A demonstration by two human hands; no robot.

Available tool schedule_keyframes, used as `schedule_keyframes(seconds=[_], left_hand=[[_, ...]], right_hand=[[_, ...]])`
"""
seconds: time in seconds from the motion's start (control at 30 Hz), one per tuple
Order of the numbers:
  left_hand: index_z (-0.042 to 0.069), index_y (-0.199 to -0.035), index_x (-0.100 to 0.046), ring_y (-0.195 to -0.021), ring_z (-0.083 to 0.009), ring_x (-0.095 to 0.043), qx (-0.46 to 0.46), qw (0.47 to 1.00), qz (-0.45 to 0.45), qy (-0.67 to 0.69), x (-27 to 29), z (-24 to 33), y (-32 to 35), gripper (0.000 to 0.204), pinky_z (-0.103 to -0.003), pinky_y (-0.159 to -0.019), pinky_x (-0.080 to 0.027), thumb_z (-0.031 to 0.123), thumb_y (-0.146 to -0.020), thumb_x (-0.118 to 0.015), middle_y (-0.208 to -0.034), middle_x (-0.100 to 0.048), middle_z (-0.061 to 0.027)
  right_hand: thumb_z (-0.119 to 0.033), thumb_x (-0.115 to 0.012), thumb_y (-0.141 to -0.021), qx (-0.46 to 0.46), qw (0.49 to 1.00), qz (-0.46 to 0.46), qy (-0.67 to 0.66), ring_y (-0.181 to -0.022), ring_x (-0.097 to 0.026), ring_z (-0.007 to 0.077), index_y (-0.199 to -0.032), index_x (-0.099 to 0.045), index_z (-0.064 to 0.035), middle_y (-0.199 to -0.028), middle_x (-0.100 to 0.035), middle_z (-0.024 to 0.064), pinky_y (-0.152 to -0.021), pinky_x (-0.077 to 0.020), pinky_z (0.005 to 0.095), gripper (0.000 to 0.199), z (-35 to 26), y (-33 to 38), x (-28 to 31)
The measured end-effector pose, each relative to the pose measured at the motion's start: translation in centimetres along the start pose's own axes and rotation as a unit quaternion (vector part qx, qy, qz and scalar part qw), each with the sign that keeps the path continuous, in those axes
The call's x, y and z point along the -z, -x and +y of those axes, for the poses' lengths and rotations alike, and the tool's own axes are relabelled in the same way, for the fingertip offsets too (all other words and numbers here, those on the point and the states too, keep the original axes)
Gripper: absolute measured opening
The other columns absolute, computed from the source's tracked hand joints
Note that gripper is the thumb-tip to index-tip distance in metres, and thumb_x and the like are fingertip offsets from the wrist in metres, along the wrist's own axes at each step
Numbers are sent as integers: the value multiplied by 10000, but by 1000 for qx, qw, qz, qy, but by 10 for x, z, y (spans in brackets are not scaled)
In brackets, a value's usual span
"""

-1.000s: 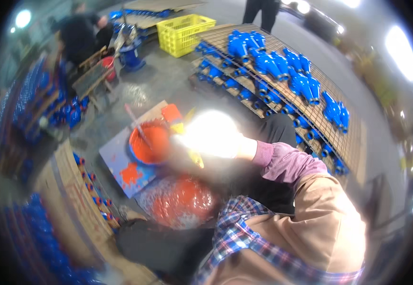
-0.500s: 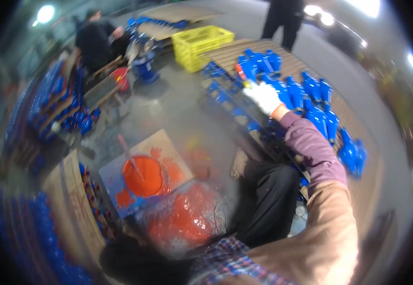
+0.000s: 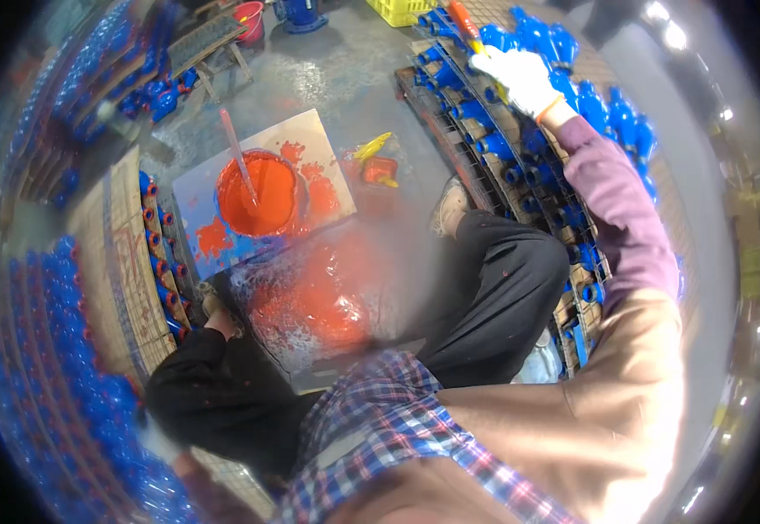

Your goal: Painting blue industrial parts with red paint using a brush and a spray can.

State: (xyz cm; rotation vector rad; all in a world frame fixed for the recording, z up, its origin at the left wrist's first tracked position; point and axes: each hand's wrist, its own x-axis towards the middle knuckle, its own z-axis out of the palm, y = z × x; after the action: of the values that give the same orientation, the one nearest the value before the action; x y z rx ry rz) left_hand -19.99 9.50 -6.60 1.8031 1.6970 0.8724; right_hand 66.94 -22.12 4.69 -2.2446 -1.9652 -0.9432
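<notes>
My right hand (image 3: 520, 80), in a white glove, is stretched out to the far right, closed around what looks like a paintbrush (image 3: 466, 24) with a red-orange end and yellow parts. Below and beside it are blue pipe-like fittings (image 3: 494, 146) on a dark metal rack. Larger glossy blue castings (image 3: 622, 115) stand just beyond the hand. At the lower left my left hand (image 3: 160, 441) shows as a pale blur beside rows of blue parts (image 3: 92, 397); its fingers cannot be made out.
Between my legs and the far floor, a bucket of red-orange paint (image 3: 268, 194) holds a stick (image 3: 238, 157) on a paint-spotted board (image 3: 323, 140). Nearer lies a red paint-covered patch (image 3: 328, 288). A yellow crate (image 3: 402, 10) and red bucket (image 3: 249, 22) stand farther off.
The view has tipped downward, so the bucket and rack sit higher in the picture. My right hand still holds the brush out over the rack. My left hand has come into view.
</notes>
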Motion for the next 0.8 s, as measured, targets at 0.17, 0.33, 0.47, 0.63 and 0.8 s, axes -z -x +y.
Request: schedule_keyframes(seconds=[0.17,0.33,0.47,0.63,0.8], left_hand=[[-55,-1212,-591,-1004,-221,-603,-90,983,115,112,-14,173,6,386,-353,-922,-467,171,-906,-655,-1183,-632,-133],[3,-1219,-606,-1095,-171,-581,-310,884,-258,238,-109,301,24,336,-284,-954,-449,6,-882,-605,-1214,-597,-93],[7,-1329,-514,-1186,-249,-563,8,670,-618,411,-194,319,77,521,-396,-1006,-455,384,-970,-497,-1296,-581,-144],[40,-1239,-559,-1062,-275,-627,273,338,-688,581,-195,306,104,570,-421,-966,-492,498,-902,-598,-1180,-644,-128],[32,-1257,-537,-1045,-226,-642,171,503,-594,604,-171,294,85,434,-357,-917,-532,356,-1040,-347,-1183,-643,-133]], right_hand=[[-108,-689,-832,-111,946,61,-298,-779,-644,167,-1041,-613,-112,-914,-673,68,-691,-504,295,223,-108,-33,140],[-62,-725,-801,-209,721,38,-660,-867,-620,161,-911,-513,-93,-987,-663,122,-734,-509,259,240,-197,-65,213],[-57,-729,-784,-176,568,7,-804,-712,-614,94,-932,-511,-102,-975,-686,125,-487,-442,170,268,-258,-90,200],[-136,-658,-897,-241,554,-8,-797,-650,-592,67,-1105,-571,-86,-1057,-696,115,-531,-454,172,231,-292,-105,166],[-391,-514,-1002,-341,467,46,-814,-609,-594,86,-1206,-539,-31,-1193,-650,200,-506,-451,176,414,-304,-78,94]])
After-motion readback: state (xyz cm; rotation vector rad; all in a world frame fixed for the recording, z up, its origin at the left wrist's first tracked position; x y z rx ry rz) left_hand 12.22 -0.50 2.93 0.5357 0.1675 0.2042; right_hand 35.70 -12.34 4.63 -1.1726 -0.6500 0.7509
